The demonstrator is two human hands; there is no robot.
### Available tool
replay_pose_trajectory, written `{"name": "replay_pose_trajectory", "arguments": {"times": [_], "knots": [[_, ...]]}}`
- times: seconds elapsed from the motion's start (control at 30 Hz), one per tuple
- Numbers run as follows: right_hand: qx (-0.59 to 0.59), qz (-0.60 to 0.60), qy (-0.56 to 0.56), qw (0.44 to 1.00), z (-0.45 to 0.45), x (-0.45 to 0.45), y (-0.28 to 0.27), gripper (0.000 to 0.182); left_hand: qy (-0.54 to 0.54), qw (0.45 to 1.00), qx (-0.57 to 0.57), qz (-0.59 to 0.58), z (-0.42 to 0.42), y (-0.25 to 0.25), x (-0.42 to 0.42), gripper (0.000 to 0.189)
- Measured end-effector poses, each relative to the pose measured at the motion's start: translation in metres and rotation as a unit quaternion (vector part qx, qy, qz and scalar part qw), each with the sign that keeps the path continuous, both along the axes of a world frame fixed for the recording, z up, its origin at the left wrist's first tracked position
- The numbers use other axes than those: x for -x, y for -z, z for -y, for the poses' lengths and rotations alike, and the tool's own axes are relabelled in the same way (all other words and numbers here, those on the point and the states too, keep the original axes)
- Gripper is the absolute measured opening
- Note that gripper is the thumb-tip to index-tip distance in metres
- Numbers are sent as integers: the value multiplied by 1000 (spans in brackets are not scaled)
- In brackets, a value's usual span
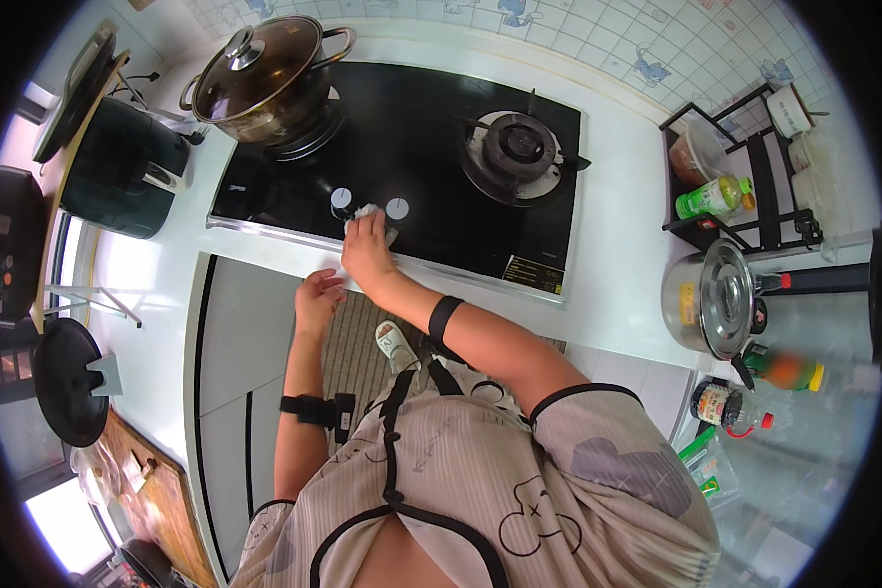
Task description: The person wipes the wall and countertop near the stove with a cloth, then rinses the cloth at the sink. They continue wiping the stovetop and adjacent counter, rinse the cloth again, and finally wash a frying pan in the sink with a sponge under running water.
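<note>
My right hand presses a crumpled white tissue or cloth onto the front of the black glass gas cooktop. The tissue lies between two round control knobs, the left knob and the right knob, and my fingers cover part of it. Just in front of the counter edge hovers my left hand, fingers loosely curled and apart, with no object visible in it. A lidded pot sits on the left burner. On the right side is a bare burner with its pan support.
Left of the cooktop stands a dark green air-fryer-like appliance under a wooden shelf. A black round lid and a cutting board are nearer me. At right are a black rack, a steel pot and several bottles.
</note>
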State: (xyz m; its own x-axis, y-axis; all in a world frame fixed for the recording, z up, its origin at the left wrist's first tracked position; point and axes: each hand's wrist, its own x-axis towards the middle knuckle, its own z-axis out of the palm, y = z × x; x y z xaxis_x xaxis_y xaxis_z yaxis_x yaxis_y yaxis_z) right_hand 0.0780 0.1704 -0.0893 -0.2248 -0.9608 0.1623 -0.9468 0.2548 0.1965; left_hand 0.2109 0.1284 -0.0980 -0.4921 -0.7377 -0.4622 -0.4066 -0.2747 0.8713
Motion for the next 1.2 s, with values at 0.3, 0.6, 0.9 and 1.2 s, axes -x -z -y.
{"name": "replay_pose_trajectory", "arguments": {"times": [0.3, 0.6, 0.9, 1.2], "knots": [[-3, 210, -80, 974, -105, 38, 9, 28, -58, 998, 10, 20, -37, -8, -8, 27], [178, 254, 93, 946, -230, 140, 4, 42, -90, 976, -189, -63, -98, 22, 0, 26], [263, 229, 50, 936, -154, 76, 38, 22, -113, 842, -473, -233, -108, 41, 35, 52], [213, 307, -150, 915, -138, 60, -3, 36, -91, 787, -557, -248, -91, 55, 32, 62]]}}
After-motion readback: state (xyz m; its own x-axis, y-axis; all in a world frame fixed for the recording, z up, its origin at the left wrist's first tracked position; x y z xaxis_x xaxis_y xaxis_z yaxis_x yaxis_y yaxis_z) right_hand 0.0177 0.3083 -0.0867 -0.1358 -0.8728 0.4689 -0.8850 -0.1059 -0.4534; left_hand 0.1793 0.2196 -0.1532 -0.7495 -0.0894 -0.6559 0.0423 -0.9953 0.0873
